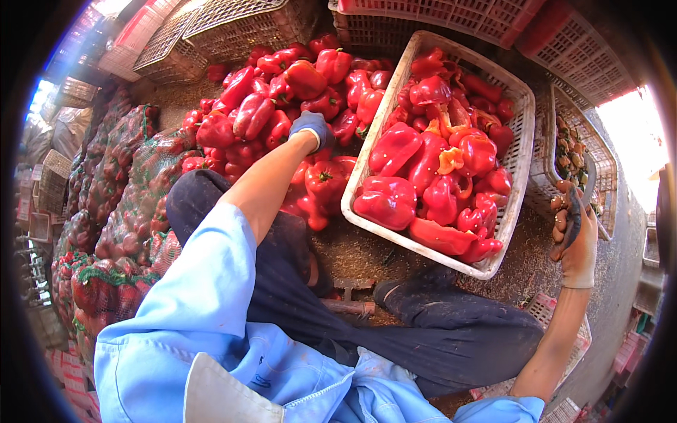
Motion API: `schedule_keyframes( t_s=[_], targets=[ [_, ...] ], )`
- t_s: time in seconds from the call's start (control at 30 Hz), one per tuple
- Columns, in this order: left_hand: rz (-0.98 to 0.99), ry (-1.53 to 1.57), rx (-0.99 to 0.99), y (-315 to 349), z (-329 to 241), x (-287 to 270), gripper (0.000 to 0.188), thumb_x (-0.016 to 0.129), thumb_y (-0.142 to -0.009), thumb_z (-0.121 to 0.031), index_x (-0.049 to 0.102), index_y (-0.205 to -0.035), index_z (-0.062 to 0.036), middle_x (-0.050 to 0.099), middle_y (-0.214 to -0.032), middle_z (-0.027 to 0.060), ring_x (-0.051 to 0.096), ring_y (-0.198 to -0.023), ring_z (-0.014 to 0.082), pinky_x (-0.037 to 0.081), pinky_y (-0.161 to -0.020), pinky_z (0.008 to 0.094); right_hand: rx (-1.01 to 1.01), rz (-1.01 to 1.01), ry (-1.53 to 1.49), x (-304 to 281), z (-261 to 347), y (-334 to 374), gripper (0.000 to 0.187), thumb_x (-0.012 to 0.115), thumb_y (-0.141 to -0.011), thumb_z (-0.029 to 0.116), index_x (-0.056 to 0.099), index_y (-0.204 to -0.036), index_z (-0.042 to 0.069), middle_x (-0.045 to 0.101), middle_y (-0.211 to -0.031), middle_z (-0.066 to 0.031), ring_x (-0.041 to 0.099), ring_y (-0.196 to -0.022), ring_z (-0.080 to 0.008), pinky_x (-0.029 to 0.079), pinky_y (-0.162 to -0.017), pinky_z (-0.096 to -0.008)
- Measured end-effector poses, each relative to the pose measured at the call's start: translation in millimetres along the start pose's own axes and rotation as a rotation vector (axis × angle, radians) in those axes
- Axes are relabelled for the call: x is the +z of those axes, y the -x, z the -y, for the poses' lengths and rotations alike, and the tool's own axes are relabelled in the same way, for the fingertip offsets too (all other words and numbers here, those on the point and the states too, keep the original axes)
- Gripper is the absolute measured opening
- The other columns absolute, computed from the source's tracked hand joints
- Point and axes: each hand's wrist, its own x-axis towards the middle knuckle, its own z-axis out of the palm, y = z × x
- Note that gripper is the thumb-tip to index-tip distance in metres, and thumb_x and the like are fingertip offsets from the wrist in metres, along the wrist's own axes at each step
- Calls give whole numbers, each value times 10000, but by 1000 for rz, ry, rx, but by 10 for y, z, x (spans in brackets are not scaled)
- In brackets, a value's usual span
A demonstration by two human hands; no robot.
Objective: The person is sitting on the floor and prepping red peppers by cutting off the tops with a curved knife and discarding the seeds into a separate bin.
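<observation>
My left hand (314,130), in a blue glove, reaches into a heap of red bell peppers (254,116) on the floor. It touches peppers there, and its fingertips are hidden. Out to the right, my right hand (577,243) wears a pale glove with a dark palm, its fingers curled. A curved grey strip (591,173), which looks like a knife blade, rises from that hand; its handle is hidden. Between my hands stands a white plastic crate (522,176) filled with glossy red peppers, some showing cut or broken openings.
Net bags of red peppers (116,211) stand along the left. Behind the heap are wicker-like crates (236,32) and red and white crates (451,17). At right, another crate (606,166) holds brownish-green scraps. My bent legs (451,317) lie close to the white crate.
</observation>
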Motion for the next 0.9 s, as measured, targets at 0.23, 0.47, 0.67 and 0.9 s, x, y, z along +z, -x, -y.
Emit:
schedule_keyframes(
  t_s=[0.23, 0.47, 0.67, 0.9],
  targets=[
    [46, 435, 110, 109, 86, -925, 538, 781, -839, -476, 804, -1206, -85, 785, -1224, 193, 752, -1152, 339, 591, -967, 413, -6, 21, -23, -24, 1, -39, 365, 575, -1130, 285, 656, -1368, 20, 686, -898, -17, 545, -576, -16, 442, -453, -176],
    [327, 1476, 202, 865, 189, -1650, 472, 712, -938, -426, 674, -1325, -157, 774, -1202, 48, 743, -1065, 242, 584, -888, 426, -19, 196, 105, 687, 78, 204, 345, 604, -1123, 313, 666, -1323, 39, 689, -882, -30, 539, -560, -23, 430, -431, -204],
    [792, 1753, 499, 1562, -186, -1593, 491, 629, -1010, -437, 619, -1398, -136, 733, -1318, 66, 713, -1209, 271, 599, -885, 463, 117, 474, -72, 1280, 90, 391, 446, 697, -1072, 415, 651, -1388, 104, 605, -658, 24, 553, -500, -70, 436, -423, -229],
    [1026, 1805, 467, 2115, -643, -1309, 532, 528, -1064, -512, 618, -1409, -117, 770, -1229, 95, 769, -988, 294, 593, -623, 369, -354, 550, 47, 1518, -99, 349, 447, 772, -1018, 427, 644, -1331, 134, 629, -773, 24, 547, -508, -75, 434, -430, -225]
  ],
)
